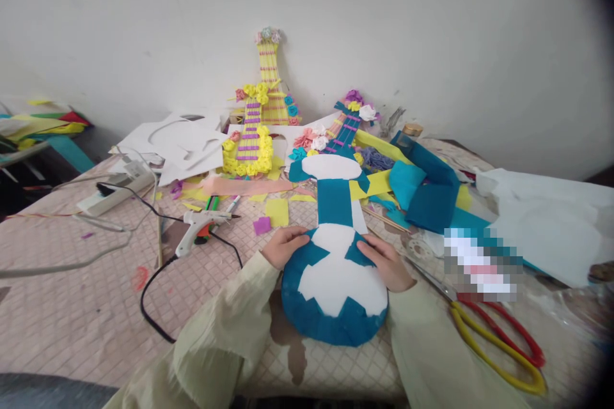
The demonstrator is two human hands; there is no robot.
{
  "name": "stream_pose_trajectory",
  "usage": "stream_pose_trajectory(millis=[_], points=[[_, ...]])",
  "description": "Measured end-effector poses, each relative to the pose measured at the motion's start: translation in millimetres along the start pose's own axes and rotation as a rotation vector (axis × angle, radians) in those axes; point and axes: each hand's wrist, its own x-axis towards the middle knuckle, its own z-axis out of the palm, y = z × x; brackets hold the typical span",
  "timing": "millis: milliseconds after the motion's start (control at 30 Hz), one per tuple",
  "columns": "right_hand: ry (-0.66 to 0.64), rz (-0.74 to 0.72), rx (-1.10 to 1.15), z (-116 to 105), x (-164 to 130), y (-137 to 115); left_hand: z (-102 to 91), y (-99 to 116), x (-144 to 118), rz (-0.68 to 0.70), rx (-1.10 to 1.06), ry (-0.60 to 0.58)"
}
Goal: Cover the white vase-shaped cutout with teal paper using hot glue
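A guitar-shaped white board (336,278), its edges wrapped in blue-teal paper, is held in front of me. Teal flaps fold over the rim, and bare white shows on the round body and at the head of the neck. My left hand (286,246) grips the left side of the body, thumb on top and fingers underneath. On the opposite side my right hand (389,263) holds it the same way. The fingers beneath the board are mostly hidden. To the right, scissors (499,332) with red and yellow handles lie on the table, close to my right sleeve.
A white glue gun (199,228) lies left, its black cord looping over the patterned tablecloth (81,307). Beyond it is a power strip (115,195). Behind stand flower-trimmed yellow guitar shapes (248,134) and a blue one (344,131). Teal paper (432,192) and white sheets (551,217) cover the right.
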Motion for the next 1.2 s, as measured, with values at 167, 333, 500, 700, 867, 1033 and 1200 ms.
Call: stream_pose_trajectory(millis=[167, 333, 500, 700, 867, 1033, 1200], points=[[0.004, 0.0, 0.008, -0.7, -0.1, 0.2, -1.2, -1.0, -0.6, -0.05, 0.034, -0.064], [0.0, 0.0, 0.01, -1.0, -1.5, -3.2, -1.4, -1.1, -4.0, -0.124, 0.011, -0.151], [-0.017, -0.022, -0.013, 0.5, -1.8, -2.2, -3.3, -1.8, -3.3, -0.09, 0.086, -0.184], [-0.015, -0.004, -0.025, 2.4, 0.0, 2.2, -1.4, -11.8, 2.8, 0.106, 0.347, -0.044], [-0.011, 0.002, -0.026, 2.3, -0.2, 1.6, 1.7, -11.8, 2.6, 0.081, 0.326, -0.052], [-0.013, -0.004, -0.03, 2.0, -0.9, 0.9, 4.5, -6.7, 1.1, 0.078, 0.331, -0.015], [-0.025, -0.012, -0.04, 3.0, -1.3, -0.1, 3.5, -9.5, 2.2, 0.035, 0.327, -0.022]])
